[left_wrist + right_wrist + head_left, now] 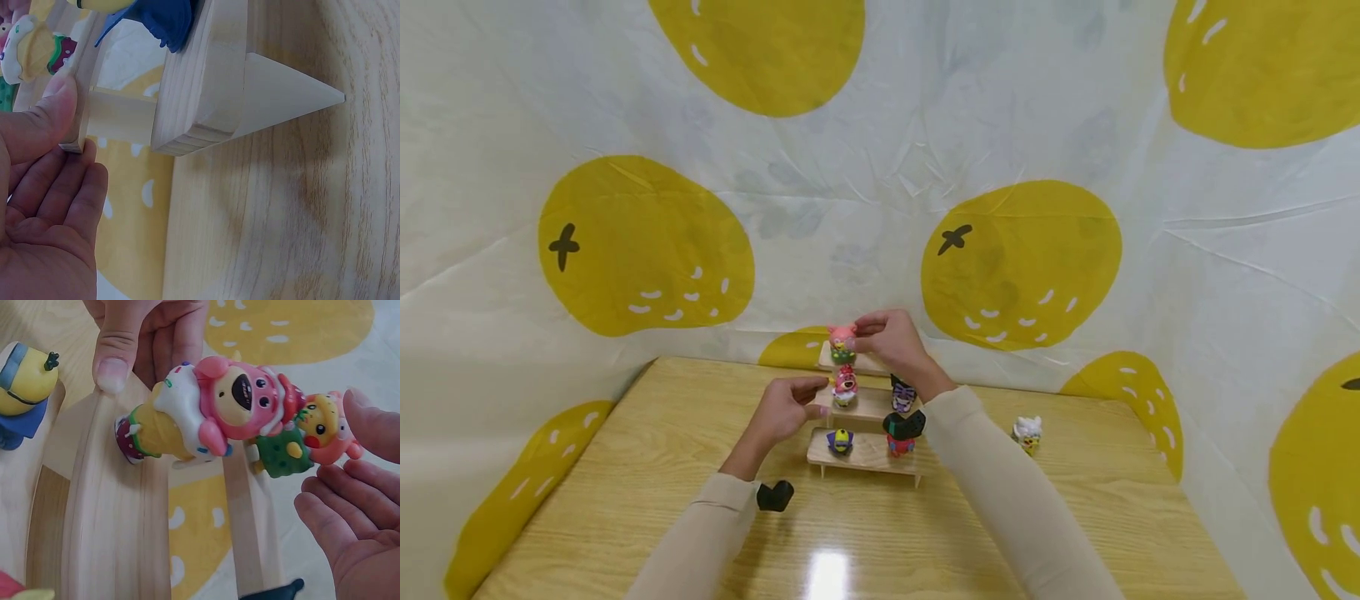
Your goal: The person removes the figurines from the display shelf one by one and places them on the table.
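Observation:
A three-tier wooden display stand (872, 452) carries several small figurines. My left hand (781, 410) pinches the left end of its middle shelf (81, 119), thumb on top and fingers below. Just beside the thumb stands a pink bear figurine (231, 394) in a white and tan cone-like outfit. On the top shelf is a yellow-faced figurine (322, 422) with a pink hood and green body. My right hand (891, 340) surrounds its head loosely, thumb on one side and relaxed fingers on the other; whether they touch it is hard to tell.
The bottom shelf holds a yellow figurine with a blue cape (841, 442) and a red figurine (900, 446). A purple striped figurine (903, 398) stands on the middle shelf's right. One white-topped figurine (1027, 434) is on the wooden table (1090, 492). Patterned cloth (850, 250) hangs behind.

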{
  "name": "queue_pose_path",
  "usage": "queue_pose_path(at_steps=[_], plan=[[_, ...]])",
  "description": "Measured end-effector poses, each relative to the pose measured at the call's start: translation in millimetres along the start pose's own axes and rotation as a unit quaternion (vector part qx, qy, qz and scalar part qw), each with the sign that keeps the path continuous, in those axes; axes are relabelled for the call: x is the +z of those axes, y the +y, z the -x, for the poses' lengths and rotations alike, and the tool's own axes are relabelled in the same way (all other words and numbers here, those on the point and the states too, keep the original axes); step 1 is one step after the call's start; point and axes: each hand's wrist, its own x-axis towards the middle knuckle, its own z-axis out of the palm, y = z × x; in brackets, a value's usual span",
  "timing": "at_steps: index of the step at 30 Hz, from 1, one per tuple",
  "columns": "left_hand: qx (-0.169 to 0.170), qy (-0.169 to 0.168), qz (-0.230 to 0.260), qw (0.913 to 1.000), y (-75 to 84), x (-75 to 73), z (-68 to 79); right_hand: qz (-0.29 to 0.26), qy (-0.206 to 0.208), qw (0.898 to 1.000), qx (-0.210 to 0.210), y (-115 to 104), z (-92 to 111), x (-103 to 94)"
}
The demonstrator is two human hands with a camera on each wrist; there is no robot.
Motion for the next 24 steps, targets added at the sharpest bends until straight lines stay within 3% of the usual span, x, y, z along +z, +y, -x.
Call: queue_pose_path(at_steps=[16,24], plan=[[0.017,0.000,0.000,0.9999,-1.3,-1.2,0.3,0.077,0.004,0.997,-0.006,-6,-6,15.2],[0.018,0.001,0.001,0.9998,-1.9,-1.0,2.3,0.083,0.007,0.996,-0.015,-4,-6,17.2]])
